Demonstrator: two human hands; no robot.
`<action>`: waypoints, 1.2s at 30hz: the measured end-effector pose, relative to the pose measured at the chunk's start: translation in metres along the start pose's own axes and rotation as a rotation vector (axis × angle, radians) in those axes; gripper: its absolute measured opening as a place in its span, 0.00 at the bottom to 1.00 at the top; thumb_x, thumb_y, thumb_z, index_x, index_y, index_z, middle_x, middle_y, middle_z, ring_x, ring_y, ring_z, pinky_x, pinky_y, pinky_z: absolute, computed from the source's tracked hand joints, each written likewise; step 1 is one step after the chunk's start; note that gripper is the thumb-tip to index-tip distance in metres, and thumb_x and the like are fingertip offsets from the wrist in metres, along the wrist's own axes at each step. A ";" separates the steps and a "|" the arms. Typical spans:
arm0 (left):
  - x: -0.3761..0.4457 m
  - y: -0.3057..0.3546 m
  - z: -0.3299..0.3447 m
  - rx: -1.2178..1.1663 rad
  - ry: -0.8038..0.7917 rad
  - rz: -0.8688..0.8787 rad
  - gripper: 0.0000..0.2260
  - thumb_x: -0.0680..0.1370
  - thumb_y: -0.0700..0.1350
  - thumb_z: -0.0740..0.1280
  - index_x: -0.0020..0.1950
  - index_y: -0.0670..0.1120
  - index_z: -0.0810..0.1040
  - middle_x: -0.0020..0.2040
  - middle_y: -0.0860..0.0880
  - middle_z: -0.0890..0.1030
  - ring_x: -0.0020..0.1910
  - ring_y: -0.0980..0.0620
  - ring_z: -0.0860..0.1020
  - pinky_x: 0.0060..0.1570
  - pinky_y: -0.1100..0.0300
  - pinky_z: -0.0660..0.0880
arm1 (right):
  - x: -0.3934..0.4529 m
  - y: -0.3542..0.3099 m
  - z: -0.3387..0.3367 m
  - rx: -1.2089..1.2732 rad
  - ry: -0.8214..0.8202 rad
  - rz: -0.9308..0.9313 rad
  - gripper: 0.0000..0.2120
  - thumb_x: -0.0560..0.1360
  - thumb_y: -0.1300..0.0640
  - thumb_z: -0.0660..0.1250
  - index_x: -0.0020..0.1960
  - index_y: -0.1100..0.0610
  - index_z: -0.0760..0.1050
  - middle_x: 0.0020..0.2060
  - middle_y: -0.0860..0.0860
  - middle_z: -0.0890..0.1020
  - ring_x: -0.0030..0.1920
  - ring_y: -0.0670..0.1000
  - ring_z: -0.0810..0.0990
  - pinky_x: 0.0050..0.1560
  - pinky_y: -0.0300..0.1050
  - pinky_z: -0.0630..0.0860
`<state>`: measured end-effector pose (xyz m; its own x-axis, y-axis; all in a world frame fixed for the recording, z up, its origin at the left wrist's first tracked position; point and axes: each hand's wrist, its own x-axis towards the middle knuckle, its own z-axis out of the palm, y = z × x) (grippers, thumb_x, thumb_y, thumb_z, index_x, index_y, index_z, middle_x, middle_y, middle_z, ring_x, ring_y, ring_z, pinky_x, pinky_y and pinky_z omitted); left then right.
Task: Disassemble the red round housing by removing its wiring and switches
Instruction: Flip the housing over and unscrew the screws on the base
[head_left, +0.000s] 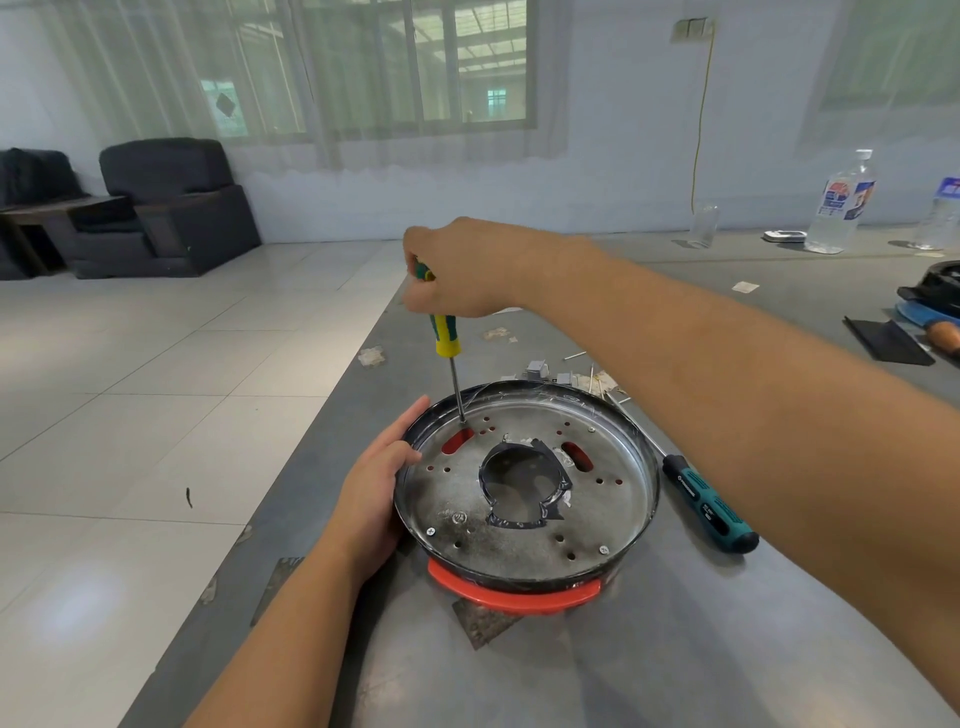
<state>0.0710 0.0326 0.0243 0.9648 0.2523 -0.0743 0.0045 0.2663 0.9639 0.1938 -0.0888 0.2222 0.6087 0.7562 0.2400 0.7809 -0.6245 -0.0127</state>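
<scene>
Right hand (462, 270) grips a screwdriver (444, 338) above the housing (524, 530); left hand (374, 488), fingers straight, steadies its rim.

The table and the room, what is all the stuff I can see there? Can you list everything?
housing: one, red with a silver metal plate, on the grey table near its left edge
yellow-green screwdriver: one, upright, tip at the plate's far left rim
teal-black screwdriver: one, lying right of the housing
small loose parts: several, grey, behind the housing
water bottles: two, clear, far right
armchairs: two, dark, far left on the floor
left hand: one, resting on the housing's left rim
right hand: one, gripping the yellow-green screwdriver
</scene>
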 end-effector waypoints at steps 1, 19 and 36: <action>0.000 0.000 0.001 0.001 0.009 -0.003 0.29 0.76 0.34 0.57 0.69 0.58 0.81 0.57 0.45 0.86 0.50 0.48 0.86 0.44 0.55 0.81 | -0.001 0.001 -0.002 0.064 -0.036 -0.012 0.13 0.78 0.43 0.61 0.55 0.52 0.71 0.43 0.49 0.76 0.39 0.49 0.75 0.35 0.46 0.67; -0.001 0.003 0.004 0.007 0.063 -0.015 0.29 0.76 0.32 0.56 0.70 0.56 0.80 0.64 0.49 0.84 0.61 0.43 0.83 0.51 0.51 0.80 | -0.002 0.006 -0.003 0.087 0.009 -0.011 0.17 0.78 0.35 0.59 0.53 0.47 0.75 0.44 0.44 0.76 0.41 0.43 0.73 0.38 0.44 0.67; 0.002 0.000 -0.001 0.007 0.048 -0.018 0.31 0.68 0.38 0.62 0.68 0.59 0.82 0.67 0.47 0.83 0.64 0.41 0.82 0.64 0.43 0.77 | 0.000 0.011 0.006 -0.068 0.155 0.116 0.23 0.80 0.32 0.55 0.46 0.51 0.72 0.39 0.48 0.71 0.37 0.49 0.72 0.33 0.45 0.63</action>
<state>0.0729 0.0337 0.0240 0.9510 0.2913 -0.1040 0.0242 0.2649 0.9640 0.2036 -0.0946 0.2166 0.6611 0.6425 0.3875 0.6922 -0.7215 0.0153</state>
